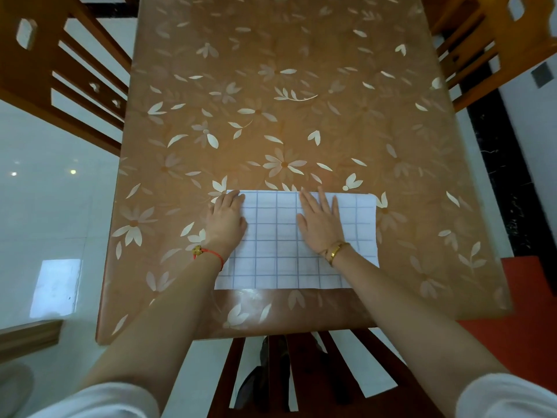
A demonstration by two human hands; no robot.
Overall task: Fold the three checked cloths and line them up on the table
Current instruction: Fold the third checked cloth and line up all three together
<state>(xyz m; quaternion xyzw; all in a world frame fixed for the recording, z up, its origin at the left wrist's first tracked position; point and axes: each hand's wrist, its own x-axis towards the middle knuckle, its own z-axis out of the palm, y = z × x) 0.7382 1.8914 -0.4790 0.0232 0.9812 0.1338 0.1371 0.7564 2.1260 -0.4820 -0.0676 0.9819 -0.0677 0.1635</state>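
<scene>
One white cloth with a thin blue check (280,245) lies flat near the front edge of the table (271,101), which has an orange flower-patterned cover. The cloth forms a wide rectangle with a rounded fold along its far edge. My left hand (226,217) rests palm down on the cloth's left edge, half on the table cover. Flat on the cloth right of its middle, my right hand (319,220) has its fingers spread and pointing away from me. Neither hand grips anything. No other checked cloth is in view.
Wooden chairs stand at the back left (60,70), the back right (488,40) and right in front of me under the table edge (301,372). A white tiled floor (45,221) lies to the left. An orange-red surface (524,312) sits at the right.
</scene>
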